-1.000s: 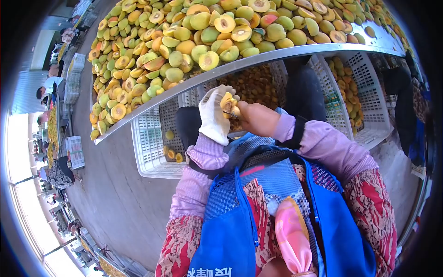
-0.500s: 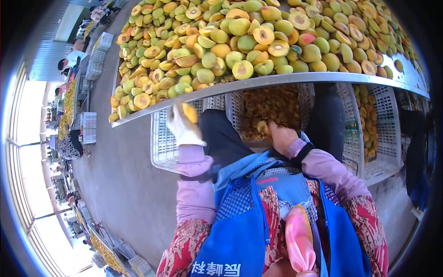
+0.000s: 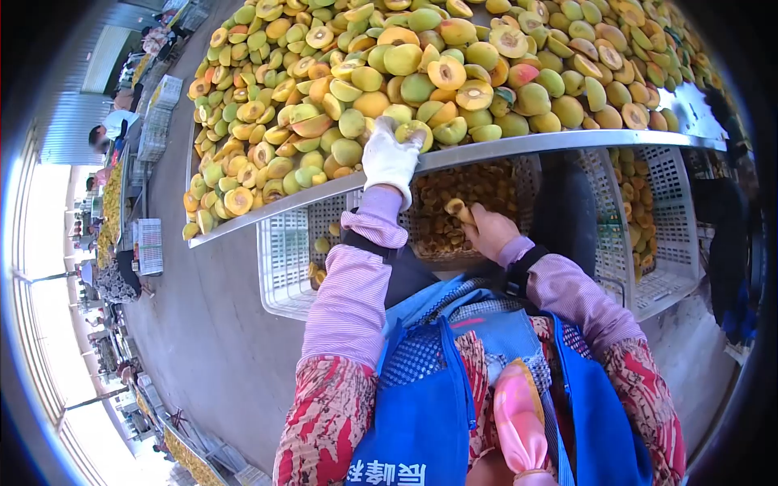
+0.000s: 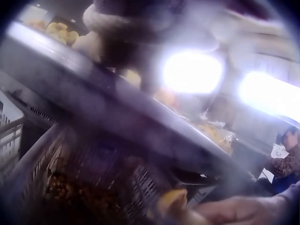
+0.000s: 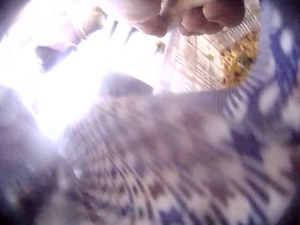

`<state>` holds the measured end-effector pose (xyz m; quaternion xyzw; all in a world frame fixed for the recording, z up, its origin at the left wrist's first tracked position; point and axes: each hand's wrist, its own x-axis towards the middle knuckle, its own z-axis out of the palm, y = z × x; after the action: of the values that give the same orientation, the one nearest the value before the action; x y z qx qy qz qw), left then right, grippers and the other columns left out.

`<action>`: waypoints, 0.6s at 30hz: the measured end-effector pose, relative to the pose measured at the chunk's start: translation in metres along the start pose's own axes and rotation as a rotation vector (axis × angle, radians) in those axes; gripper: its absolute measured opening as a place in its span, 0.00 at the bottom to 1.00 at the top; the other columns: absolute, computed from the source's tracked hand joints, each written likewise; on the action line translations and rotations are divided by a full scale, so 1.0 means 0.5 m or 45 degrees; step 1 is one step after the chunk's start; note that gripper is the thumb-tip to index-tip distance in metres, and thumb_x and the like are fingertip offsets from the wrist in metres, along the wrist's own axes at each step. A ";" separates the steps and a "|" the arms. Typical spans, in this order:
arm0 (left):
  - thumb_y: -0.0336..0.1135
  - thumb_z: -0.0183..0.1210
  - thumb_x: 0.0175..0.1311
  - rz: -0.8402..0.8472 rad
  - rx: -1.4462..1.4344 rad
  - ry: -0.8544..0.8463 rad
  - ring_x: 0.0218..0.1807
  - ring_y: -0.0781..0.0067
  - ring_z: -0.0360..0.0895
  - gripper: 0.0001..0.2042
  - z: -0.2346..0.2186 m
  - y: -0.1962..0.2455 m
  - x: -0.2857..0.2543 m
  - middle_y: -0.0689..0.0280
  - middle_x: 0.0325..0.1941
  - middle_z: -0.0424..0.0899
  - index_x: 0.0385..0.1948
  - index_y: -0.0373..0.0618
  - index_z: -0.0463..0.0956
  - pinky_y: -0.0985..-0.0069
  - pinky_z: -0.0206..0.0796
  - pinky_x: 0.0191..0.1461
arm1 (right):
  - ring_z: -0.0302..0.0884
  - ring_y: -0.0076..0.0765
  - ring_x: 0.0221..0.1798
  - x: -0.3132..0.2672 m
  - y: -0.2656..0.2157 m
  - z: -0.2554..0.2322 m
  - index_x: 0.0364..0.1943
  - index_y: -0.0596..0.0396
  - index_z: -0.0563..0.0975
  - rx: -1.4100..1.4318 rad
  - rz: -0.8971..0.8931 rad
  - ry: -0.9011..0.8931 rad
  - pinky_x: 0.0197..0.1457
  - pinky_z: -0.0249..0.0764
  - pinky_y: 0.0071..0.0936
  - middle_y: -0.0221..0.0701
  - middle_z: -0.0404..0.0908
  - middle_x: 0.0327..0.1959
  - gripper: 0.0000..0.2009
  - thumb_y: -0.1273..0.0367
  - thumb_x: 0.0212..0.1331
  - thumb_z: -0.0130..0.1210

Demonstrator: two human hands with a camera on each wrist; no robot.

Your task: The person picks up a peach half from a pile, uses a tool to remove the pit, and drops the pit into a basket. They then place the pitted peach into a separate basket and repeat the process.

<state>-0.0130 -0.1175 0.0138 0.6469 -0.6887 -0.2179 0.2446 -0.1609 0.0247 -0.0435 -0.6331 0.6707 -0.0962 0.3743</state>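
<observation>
Yellow-green peach halves lie heaped on a metal-edged table. My left hand, in a white glove, reaches over the table's front rim and grips a greenish peach half at the heap's near edge. Lower and to the right, my bare right hand holds a pale tan piece with a rounded, cupped end above a crate of brown-orange scraps. In the left wrist view this piece looks orange-yellow at its tip; I cannot tell its kind. The right wrist view shows curled fingers around something pale.
The table's metal rim runs across in front of me. Beneath it, a white crate stands left with a few peach pieces, and another crate holding fruit stands right. Other people work at far tables on the left.
My left hand went out left with a yellow peach piece, then came back right and up to the heap. The right hand parted from the left and moved over the scrap crate.
</observation>
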 end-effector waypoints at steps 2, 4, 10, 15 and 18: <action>0.45 0.64 0.47 0.012 -0.024 0.010 0.45 0.51 0.76 0.26 0.011 -0.001 -0.007 0.50 0.41 0.79 0.44 0.38 0.69 0.65 0.67 0.50 | 0.74 0.57 0.37 -0.005 0.009 0.006 0.37 0.59 0.67 0.160 -0.093 0.101 0.39 0.70 0.45 0.51 0.77 0.30 0.14 0.61 0.58 0.48; 0.44 0.65 0.46 0.104 -0.190 0.041 0.45 0.51 0.76 0.26 0.025 -0.028 0.015 0.50 0.41 0.79 0.45 0.38 0.69 0.65 0.67 0.49 | 0.74 0.58 0.36 -0.012 0.006 -0.001 0.36 0.57 0.65 0.306 -0.211 0.215 0.38 0.69 0.46 0.51 0.76 0.30 0.14 0.60 0.58 0.48; 0.30 0.62 0.47 0.331 -0.117 0.202 0.38 0.55 0.76 0.17 0.024 -0.016 -0.013 0.55 0.37 0.77 0.41 0.42 0.69 0.69 0.69 0.42 | 0.73 0.58 0.33 -0.046 -0.014 -0.022 0.37 0.56 0.63 0.302 -0.309 0.358 0.34 0.68 0.45 0.49 0.75 0.28 0.13 0.63 0.58 0.50; 0.29 0.59 0.54 -0.065 -1.181 -0.074 0.27 0.78 0.71 0.12 -0.035 0.030 -0.146 0.66 0.35 0.75 0.39 0.38 0.72 0.86 0.66 0.32 | 0.74 0.55 0.31 -0.083 -0.036 -0.053 0.36 0.53 0.63 0.147 -0.273 0.429 0.33 0.69 0.47 0.44 0.77 0.26 0.13 0.61 0.57 0.49; 0.38 0.67 0.48 -0.139 -0.652 -0.145 0.29 0.74 0.72 0.16 -0.011 0.017 -0.190 0.64 0.29 0.77 0.33 0.39 0.74 0.81 0.67 0.35 | 0.75 0.54 0.31 -0.082 -0.043 -0.044 0.35 0.53 0.62 0.056 -0.324 0.485 0.32 0.69 0.47 0.44 0.77 0.26 0.13 0.61 0.57 0.50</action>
<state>-0.0122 -0.0219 0.0183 0.5868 -0.5878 -0.4340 0.3490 -0.1612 0.0513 0.0003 -0.6746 0.6417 -0.2749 0.2397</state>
